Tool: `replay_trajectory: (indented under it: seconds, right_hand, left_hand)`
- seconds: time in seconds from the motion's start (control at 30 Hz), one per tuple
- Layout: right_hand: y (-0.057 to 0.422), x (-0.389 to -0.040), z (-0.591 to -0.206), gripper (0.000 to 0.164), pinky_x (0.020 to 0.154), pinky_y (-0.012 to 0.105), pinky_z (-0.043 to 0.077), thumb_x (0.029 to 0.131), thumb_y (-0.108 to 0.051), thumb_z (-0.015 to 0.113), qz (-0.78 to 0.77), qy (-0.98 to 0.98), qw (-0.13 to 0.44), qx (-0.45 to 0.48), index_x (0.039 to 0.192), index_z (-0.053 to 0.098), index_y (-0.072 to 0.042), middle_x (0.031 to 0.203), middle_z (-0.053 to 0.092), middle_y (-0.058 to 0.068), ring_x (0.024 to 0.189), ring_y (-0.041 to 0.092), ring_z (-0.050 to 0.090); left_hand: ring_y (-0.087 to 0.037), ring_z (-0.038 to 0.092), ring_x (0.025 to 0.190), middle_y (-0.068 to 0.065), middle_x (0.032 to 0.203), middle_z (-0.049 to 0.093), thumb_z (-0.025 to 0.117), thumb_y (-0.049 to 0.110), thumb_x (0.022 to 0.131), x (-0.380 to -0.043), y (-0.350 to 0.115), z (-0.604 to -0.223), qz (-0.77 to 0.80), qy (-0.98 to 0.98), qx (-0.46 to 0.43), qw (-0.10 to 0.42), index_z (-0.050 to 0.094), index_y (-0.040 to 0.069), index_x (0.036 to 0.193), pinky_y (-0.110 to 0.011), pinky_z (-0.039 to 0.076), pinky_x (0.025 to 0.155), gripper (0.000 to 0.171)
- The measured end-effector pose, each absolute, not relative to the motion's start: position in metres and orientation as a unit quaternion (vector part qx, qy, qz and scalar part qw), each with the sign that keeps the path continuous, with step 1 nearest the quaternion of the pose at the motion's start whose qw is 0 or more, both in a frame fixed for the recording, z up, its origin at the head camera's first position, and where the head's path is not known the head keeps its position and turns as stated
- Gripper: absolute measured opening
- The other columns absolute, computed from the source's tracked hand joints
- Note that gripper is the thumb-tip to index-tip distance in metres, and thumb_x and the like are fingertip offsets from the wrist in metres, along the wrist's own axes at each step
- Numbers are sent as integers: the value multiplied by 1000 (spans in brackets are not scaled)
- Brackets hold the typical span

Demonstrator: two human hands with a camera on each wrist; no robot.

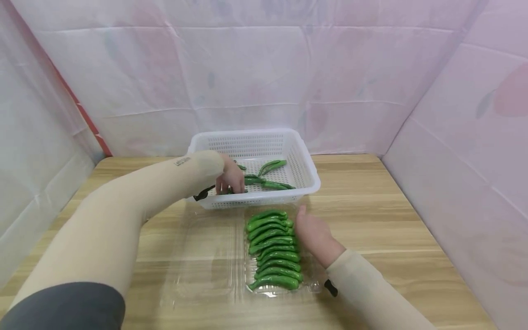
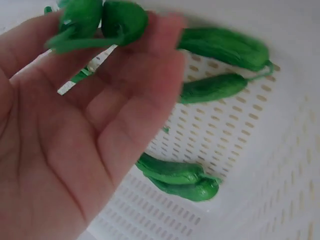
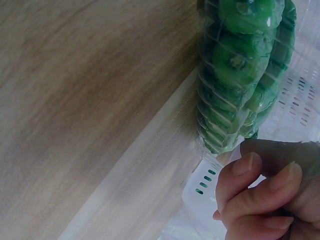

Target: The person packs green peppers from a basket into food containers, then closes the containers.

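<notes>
White-and-pink floral sheets (image 1: 239, 68) wall in the far & side edges of the light wood-grain desk (image 1: 350, 183). By the desk's far edge, abt midway along, sits a white perforated plastic basket (image 1: 305, 156). Just on the near side of it: a clear plastic hinged box (image 1: 240, 256), lid (image 1: 208, 256) folded back flat to the left, prob. so the tray half stays reachable from above.

L hand (image 1: 231, 176) dips into the basket's near-left corner; its grip is half curled, fingertips at a couple of glossy green peppers (image 2: 125, 22). Blurred, so can't tell if they're actually held. R hand (image 1: 313, 233) is at the box's right edge near the far corner, grip curled tight, seemingly pinching the thin rim, prob. to steady a v. light box.

Smallest: the green peppers in the tray (image 1: 280, 255), abt ten visible on top, side by side, tips L–R, stacked far to near, presumably for a neat, close fit. A few loose green peppers (image 1: 253, 179) lie at odd angles on the basket floor, not yet lined up.
</notes>
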State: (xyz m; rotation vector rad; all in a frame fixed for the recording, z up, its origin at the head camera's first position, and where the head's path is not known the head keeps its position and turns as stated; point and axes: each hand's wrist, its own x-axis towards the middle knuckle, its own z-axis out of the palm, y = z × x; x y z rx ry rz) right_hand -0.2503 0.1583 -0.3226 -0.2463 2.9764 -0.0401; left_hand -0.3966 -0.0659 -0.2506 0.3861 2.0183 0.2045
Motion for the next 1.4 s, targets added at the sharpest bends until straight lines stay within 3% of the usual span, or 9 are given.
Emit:
replay_trajectory:
  seconds: [0.2, 0.43, 0.63, 0.77, 1.17, 1.4]
  right_hand:
    - [159, -254, -323, 53, 38, 32, 43, 88, 3, 44, -26, 993, 72, -86, 135, 24, 19, 50, 48, 9, 43, 21, 50]
    - [159, -259, -324, 54, 38, 31, 43, 89, 4, 44, -14, 993, 73, -94, 135, 23, 19, 50, 47, 8, 43, 20, 50]
    - [158, -262, -324, 52, 38, 30, 43, 91, 1, 42, -17, 992, 85, -92, 136, 23, 19, 51, 48, 8, 44, 20, 50]
    - [159, -265, -324, 52, 39, 30, 43, 92, 1, 41, -23, 992, 97, -83, 137, 22, 18, 52, 48, 9, 45, 20, 50]
    - [166, -271, -324, 51, 42, 34, 46, 93, -1, 40, -42, 992, 101, -69, 136, 20, 19, 57, 53, 13, 48, 24, 54]
    - [168, -275, -326, 54, 39, 31, 45, 92, -1, 41, -48, 991, 100, -79, 136, 17, 20, 57, 52, 12, 47, 22, 53]
  left_hand:
    - [-22, 61, 99, -8, 124, 57, 60, 20, 90, -400, -77, -251, 21, 871, 217, 440, 60, 8, 120, -29, 52, 79, 32]
    - [-13, 56, 71, -3, 100, 63, 65, 18, 86, -406, -85, -259, -80, 920, 201, 326, 63, 8, 112, -24, 46, 60, 29]
    - [-18, 53, 80, -7, 99, 61, 65, 12, 85, -408, -92, -256, -71, 947, 172, 261, 61, 5, 112, -29, 46, 68, 28]
    - [-19, 53, 81, -6, 93, 61, 64, 9, 83, -407, -97, -245, -39, 958, 192, 211, 61, 5, 102, -31, 46, 75, 19]
    - [-17, 53, 67, -6, 82, 64, 59, 7, 84, -396, -106, -219, 14, 966, 234, 108, 65, 3, 93, -30, 47, 63, 12]
    - [-20, 57, 75, -6, 82, 62, 60, 10, 88, -374, -105, -213, 7, 963, 267, 24, 62, 4, 88, -35, 49, 71, 6]
